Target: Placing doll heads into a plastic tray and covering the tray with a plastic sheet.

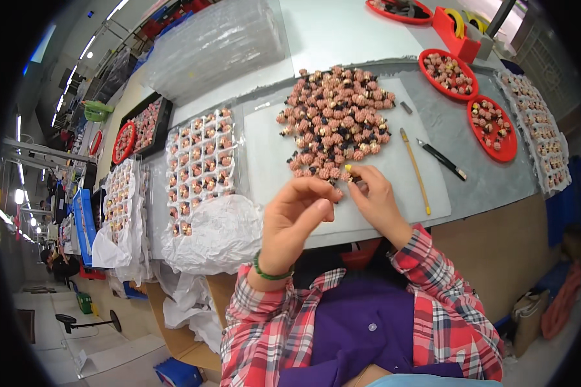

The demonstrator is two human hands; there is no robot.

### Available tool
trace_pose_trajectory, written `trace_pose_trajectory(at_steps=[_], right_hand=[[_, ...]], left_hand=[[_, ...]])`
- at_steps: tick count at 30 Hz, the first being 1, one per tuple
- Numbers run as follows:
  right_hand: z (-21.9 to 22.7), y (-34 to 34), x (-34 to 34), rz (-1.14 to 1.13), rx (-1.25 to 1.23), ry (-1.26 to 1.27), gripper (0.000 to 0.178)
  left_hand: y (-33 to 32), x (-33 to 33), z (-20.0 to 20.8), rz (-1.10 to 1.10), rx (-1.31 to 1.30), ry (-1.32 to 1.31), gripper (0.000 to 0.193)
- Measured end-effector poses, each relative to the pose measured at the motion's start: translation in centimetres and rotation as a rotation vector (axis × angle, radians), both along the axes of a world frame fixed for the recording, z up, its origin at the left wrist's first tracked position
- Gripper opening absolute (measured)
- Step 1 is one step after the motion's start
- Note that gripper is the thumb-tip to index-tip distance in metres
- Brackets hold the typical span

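Observation:
A large pile of small pink, black and cream figurines (336, 116) lies on a white sheet (265, 155). At the pile's near edge, my right hand (377, 200) has thumb and forefinger pinched together. A tiny piece seems to sit at those fingertips, too small to make out, and a bit of yellow shows there. Just left of it, my left hand (297, 216) is raised with curved fingers. Its thumb stands apart from the fingers, and I see nothing held between them. A green bead bracelet circles my left wrist.
Left of the sheet stands a white compartment tray (200, 151) with figurines, crumpled white wrapping (216, 232) at its near end. A yellow pencil-like stick (415, 171) and a black pen-like knife (441, 158) lie right. Beyond are red dishes (515, 148) and stacked clear trays (216, 45).

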State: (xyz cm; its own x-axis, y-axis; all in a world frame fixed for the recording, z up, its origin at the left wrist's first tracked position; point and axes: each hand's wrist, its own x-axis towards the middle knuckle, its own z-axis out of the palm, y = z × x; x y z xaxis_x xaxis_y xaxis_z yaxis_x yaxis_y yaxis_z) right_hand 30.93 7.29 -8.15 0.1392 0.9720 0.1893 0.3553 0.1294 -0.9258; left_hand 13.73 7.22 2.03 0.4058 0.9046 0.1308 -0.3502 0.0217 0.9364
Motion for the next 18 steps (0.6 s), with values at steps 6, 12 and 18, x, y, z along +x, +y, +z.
trace_pose_trajectory(at_steps=[6, 12, 18], right_hand=[[2.2, -2.0, 0.0, 0.172, -0.047, 0.238, 0.031], [1.5, -2.9, -0.6, 0.142, 0.075, 0.167, 0.032], [0.5, -2.6, 0.3, 0.097, 0.118, 0.1, 0.035]], left_hand=[[0.0, 0.3, -7.7, 0.042, -0.306, 0.196, 0.023], [-0.1, 1.3, -9.5, 0.007, -0.374, 0.027, 0.028], [-0.1, 0.4, -9.7, 0.028, -0.573, -0.16, 0.034]])
